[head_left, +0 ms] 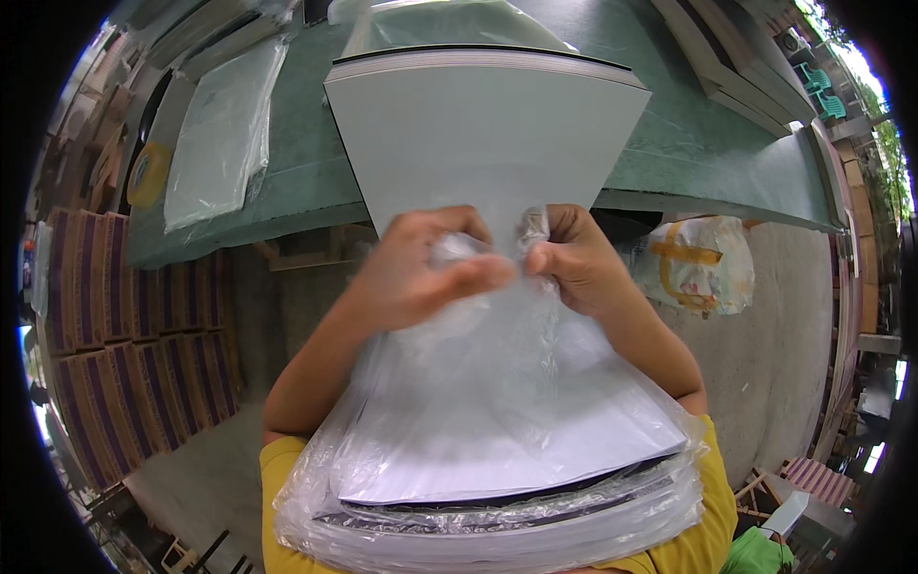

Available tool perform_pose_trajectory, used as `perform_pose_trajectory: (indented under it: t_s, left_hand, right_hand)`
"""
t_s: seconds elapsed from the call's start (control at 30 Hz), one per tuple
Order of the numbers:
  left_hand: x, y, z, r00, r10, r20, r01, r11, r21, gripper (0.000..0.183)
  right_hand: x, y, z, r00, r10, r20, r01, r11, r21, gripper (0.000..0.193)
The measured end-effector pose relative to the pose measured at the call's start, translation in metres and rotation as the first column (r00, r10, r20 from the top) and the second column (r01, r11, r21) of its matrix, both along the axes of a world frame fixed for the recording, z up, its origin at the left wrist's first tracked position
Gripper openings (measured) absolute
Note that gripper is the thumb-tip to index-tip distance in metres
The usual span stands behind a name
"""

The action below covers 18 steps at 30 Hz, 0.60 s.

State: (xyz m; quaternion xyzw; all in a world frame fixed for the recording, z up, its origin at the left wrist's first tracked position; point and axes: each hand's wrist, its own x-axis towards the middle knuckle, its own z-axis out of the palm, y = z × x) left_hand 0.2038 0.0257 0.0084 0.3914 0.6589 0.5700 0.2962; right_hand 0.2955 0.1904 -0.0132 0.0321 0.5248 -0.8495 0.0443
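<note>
Close against my body is a stack of flat white sheets inside clear plastic bags, with dark layers showing along the near edge. My right hand is closed on a bunched edge of the thin clear plastic. Motion blurs my left hand; its fingers curl around crumpled plastic a little to the left of the right hand. Beyond both hands, a thick stack of pale grey-white boards juts over the near edge of the green table, its lower end hidden behind my hands.
Clear plastic bags lie on the green table's left side, near a yellow tape roll. Long boards rest at the far right. Stacked brown cartons stand at left; a taped plastic-wrapped bundle sits below the table.
</note>
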Motion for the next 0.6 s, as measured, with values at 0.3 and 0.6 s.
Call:
perform_pose_trajectory:
  t_s: [0.3,0.6]
  left_hand:
    - [-0.065,-0.085,-0.059,0.804,0.49,-0.337,-0.592,0.709,-0.382,0.009]
    - [-0.001,-0.007,0.0,0.995,0.03,0.092,-0.032,0.999,0.017,0.028]
  right_hand:
    - [0.014,0.029,-0.001,0.991,-0.119,0.066,0.128,0.98,-0.152,0.021]
    - [-0.013,-0.015,0.0,0.998,0.031,0.052,-0.039,0.983,0.178,0.026]
